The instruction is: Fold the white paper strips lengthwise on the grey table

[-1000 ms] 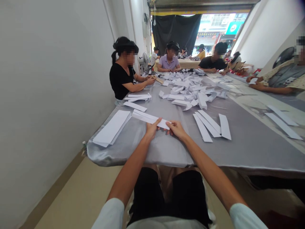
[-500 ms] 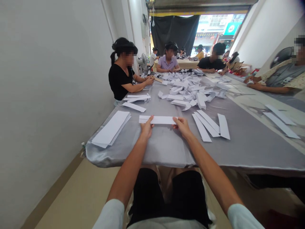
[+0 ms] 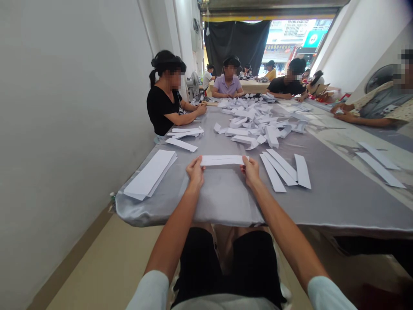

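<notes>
Two hands on one piece: the left hand (image 3: 195, 172) pinches the left end of a long white paper strip (image 3: 222, 160), thumb on top and fingers tucked beneath, and the right hand (image 3: 251, 171) pinches the right end the same way. Held by both ends like that, the strip lies stretched straight and level, square across the person's front, at the near middle of the grey-clothed worktop (image 3: 322, 198). Whether it rests on the cloth or floats just above it, I cannot tell. A faint line runs along its length, likely a lengthwise fold. Look left: a flat stack of white sheets (image 3: 151, 173) sits near the worktop's left edge, within easy reach of the left hand. Look right: three loose strips (image 3: 285, 170) fan out just beside the right hand, apart from the one being held. Farther up the middle, a big heap of folded white pieces (image 3: 254, 122) spreads over the cloth, central enough for everyone seated round it. On the far left a co-worker in a black top (image 3: 161, 107) leans forearms on the worktop, with a small bundle of strips (image 3: 185, 132) lying on their near side.
</notes>
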The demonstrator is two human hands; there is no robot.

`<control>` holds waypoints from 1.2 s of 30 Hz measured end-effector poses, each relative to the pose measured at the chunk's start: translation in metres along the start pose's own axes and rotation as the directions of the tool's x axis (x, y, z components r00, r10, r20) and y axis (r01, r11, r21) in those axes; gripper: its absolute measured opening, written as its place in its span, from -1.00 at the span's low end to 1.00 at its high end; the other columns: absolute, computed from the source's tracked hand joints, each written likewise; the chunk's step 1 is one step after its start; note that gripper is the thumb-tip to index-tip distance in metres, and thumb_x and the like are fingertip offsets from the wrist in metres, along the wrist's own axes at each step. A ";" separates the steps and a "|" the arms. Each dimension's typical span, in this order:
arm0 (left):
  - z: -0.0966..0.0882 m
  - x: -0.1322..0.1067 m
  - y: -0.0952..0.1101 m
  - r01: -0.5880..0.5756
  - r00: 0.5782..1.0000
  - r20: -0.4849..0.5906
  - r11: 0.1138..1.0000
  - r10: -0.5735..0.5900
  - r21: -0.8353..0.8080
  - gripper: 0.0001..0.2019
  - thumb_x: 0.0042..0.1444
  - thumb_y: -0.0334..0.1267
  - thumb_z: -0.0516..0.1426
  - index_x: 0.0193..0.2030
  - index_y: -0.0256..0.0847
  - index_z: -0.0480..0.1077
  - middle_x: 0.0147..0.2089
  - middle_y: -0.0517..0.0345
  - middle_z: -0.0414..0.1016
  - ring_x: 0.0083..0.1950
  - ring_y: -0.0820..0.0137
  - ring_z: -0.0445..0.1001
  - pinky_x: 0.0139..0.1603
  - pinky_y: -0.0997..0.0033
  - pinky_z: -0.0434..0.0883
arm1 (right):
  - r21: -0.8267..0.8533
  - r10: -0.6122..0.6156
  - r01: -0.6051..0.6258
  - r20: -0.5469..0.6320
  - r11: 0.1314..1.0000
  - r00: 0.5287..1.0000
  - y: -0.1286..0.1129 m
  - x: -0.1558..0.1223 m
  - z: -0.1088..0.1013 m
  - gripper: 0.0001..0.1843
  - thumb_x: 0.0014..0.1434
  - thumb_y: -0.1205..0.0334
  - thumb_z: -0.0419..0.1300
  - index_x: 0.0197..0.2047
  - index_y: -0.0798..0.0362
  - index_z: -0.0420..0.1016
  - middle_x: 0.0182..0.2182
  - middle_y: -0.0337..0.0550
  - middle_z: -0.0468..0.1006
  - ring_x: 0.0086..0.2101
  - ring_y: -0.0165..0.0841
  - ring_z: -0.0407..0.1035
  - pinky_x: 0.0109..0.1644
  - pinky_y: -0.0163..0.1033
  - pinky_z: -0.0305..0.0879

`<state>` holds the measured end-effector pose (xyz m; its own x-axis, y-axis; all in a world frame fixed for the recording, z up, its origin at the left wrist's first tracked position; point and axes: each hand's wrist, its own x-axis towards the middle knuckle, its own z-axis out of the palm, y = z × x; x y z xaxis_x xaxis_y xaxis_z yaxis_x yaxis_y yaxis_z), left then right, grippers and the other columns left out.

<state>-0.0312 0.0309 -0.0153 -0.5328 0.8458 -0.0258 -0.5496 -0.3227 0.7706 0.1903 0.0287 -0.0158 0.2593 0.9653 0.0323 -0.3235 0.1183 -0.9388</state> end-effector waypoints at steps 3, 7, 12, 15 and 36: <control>0.000 -0.002 0.001 -0.001 1.000 0.018 0.999 0.001 0.039 -0.54 -0.21 -0.02 0.54 -0.26 -0.30 0.62 -0.19 0.03 0.62 -0.37 0.55 0.43 -0.55 0.58 0.26 | 0.046 0.057 -0.058 0.026 0.997 0.998 0.001 0.000 0.000 -0.60 0.10 -0.08 0.45 -0.33 0.05 0.46 -0.58 -0.29 0.47 -0.65 -0.51 0.24 -0.67 -0.42 0.09; 0.003 -0.013 0.000 0.064 0.964 0.242 0.978 -0.112 0.197 -0.43 -0.26 -0.02 0.56 -0.12 -0.29 0.65 -0.15 -0.04 0.65 -0.36 0.50 0.47 -0.54 0.56 0.33 | 0.035 0.089 -0.096 0.151 0.995 0.985 0.003 -0.004 0.007 -0.56 0.06 -0.04 0.50 -0.20 0.10 0.53 -0.43 -0.14 0.62 -0.63 -0.49 0.35 -0.68 -0.42 0.19; 0.005 -0.023 -0.005 0.039 0.880 0.426 0.924 -0.212 0.380 -0.48 -0.30 -0.01 0.57 -0.28 -0.35 0.63 -0.33 -0.04 0.63 -0.46 0.45 0.43 -0.60 0.48 0.36 | -0.092 0.085 -0.054 0.374 0.994 0.923 0.008 -0.010 0.013 -0.46 0.02 -0.10 0.52 -0.14 0.15 0.56 -0.34 -0.01 0.69 -0.60 -0.41 0.47 -0.67 -0.39 0.31; 0.004 -0.023 -0.008 0.013 0.884 0.425 0.920 -0.193 0.391 -0.51 -0.28 0.00 0.56 -0.34 -0.35 0.61 -0.38 -0.03 0.61 -0.48 0.44 0.44 -0.62 0.48 0.35 | -0.171 0.074 0.008 0.464 0.985 0.883 0.011 -0.014 0.014 -0.47 0.04 -0.16 0.50 -0.19 0.13 0.57 -0.36 -0.02 0.70 -0.61 -0.40 0.48 -0.67 -0.39 0.31; -0.001 -0.015 0.001 0.085 0.934 0.310 0.953 -0.178 0.290 -0.49 -0.27 -0.02 0.55 -0.24 -0.32 0.61 -0.20 -0.09 0.65 -0.43 0.49 0.46 -0.55 0.51 0.42 | -0.144 -0.010 0.061 0.332 0.988 0.943 0.006 -0.011 0.010 -0.46 0.02 -0.21 0.47 -0.22 0.09 0.52 -0.43 -0.10 0.66 -0.67 -0.48 0.34 -0.69 -0.40 0.19</control>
<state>-0.0244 0.0177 -0.0150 -0.2003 0.9790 0.0368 -0.3826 -0.1127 0.9170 0.1765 0.0209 -0.0185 -0.0547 0.9866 0.1536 -0.1723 0.1422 -0.9747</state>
